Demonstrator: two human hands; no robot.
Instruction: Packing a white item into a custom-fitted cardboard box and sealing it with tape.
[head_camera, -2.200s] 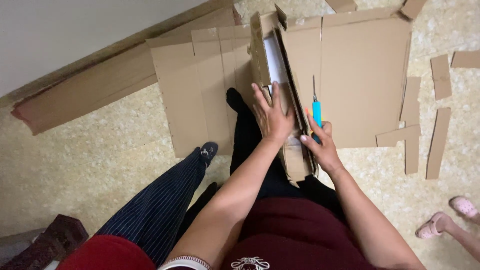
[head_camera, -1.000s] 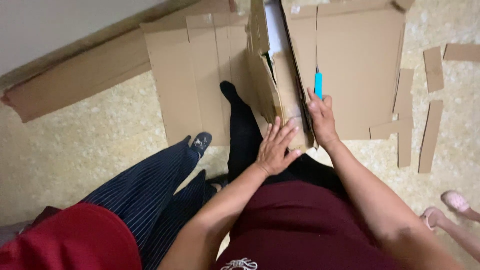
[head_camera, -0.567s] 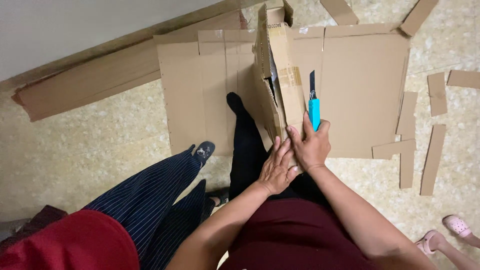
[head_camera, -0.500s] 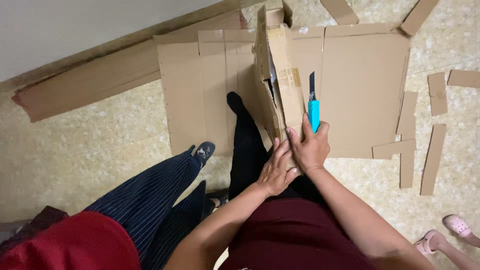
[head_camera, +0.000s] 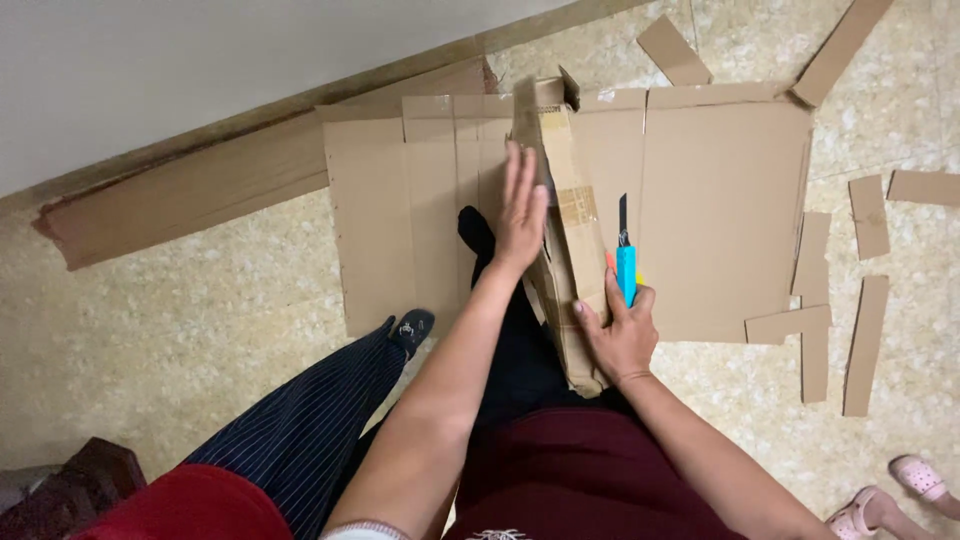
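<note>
A folded brown cardboard piece (head_camera: 563, 215) stands on edge in front of me, above my black-trousered legs. My left hand (head_camera: 521, 212) lies flat and open against its left face, fingers stretched upward. My right hand (head_camera: 620, 335) grips the cardboard's lower right edge and also holds a blue utility knife (head_camera: 625, 262) with its blade out, pointing away from me. Under it, a large flattened cardboard sheet (head_camera: 720, 200) lies on the speckled floor.
Several cut cardboard strips (head_camera: 865, 330) lie to the right. A long cardboard piece (head_camera: 190, 195) rests along the wall. Another person's striped trouser leg (head_camera: 300, 420) and dark shoe (head_camera: 410, 328) are at the left; a pink slipper (head_camera: 915, 475) sits at bottom right.
My left hand has moved up from the cardboard's lower edge and now lies flat on its upper left face. My right hand keeps the knife and the lower edge.
</note>
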